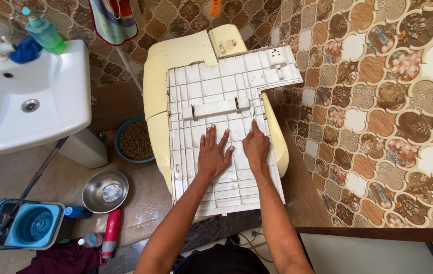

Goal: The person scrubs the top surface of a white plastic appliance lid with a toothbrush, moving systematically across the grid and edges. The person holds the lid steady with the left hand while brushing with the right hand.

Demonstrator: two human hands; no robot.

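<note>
A white plastic ribbed panel (226, 127) — flat, gridded with square cells — lies on top of a cream-yellow washing machine (176, 66), covering most of its top and overhanging the machine's near edge. The left hand (213, 156) rests palm down on the panel's near half, its fingers (211, 137) spread apart and flat, gripping nothing. The right hand (255, 146) sits just beside it, toward the panel's right edge, fingers closed together around a thin metal tool (251, 114) whose tip points at the panel's raised middle bar (215, 108).

On the floor left of the machine stand a blue bowl of brown pellets (134, 139), a round steel bowl (105, 191), a red bottle (110, 233) and a blue mop bucket (21, 225). A white wall sink (59, 101) carries a green soap dispenser (45, 31) at its far corner.
</note>
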